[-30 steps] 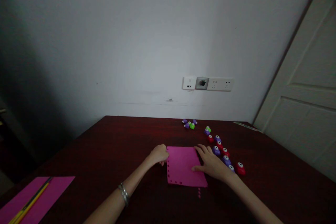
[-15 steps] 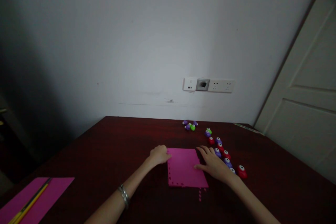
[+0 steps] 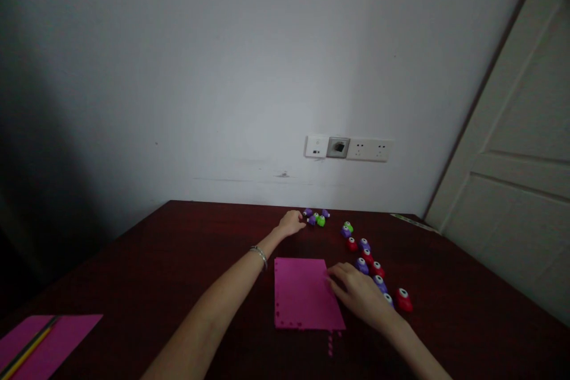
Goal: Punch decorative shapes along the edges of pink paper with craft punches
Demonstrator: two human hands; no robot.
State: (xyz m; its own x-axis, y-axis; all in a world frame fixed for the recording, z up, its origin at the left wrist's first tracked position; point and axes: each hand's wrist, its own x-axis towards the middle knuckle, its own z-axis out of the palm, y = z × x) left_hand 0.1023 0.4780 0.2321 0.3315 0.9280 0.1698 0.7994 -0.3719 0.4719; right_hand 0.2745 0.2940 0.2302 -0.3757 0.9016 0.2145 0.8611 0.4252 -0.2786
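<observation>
A pink foam sheet [image 3: 303,292] with punched holes along its left and front edges lies on the dark red table [image 3: 178,261]. My right hand [image 3: 356,291] rests flat on the sheet's right edge, fingers spread. My left hand [image 3: 291,222] is stretched out to the far side of the table, its fingers curled at a small cluster of purple and green craft punches [image 3: 316,218]; I cannot make out whether it grips one. A silver bracelet [image 3: 259,254] is on that wrist.
A row of red, purple and green punches [image 3: 371,264] runs to the right of the sheet. Small pink punched bits [image 3: 332,344] lie by its front corner. A second pink sheet with pencils [image 3: 40,347] lies at the front left. Wall sockets [image 3: 347,148] and a door [image 3: 516,160] stand behind.
My left hand left the sheet's left edge and reached forward to the far cluster of punches. My right hand stayed on the sheet. The view shifted slightly.
</observation>
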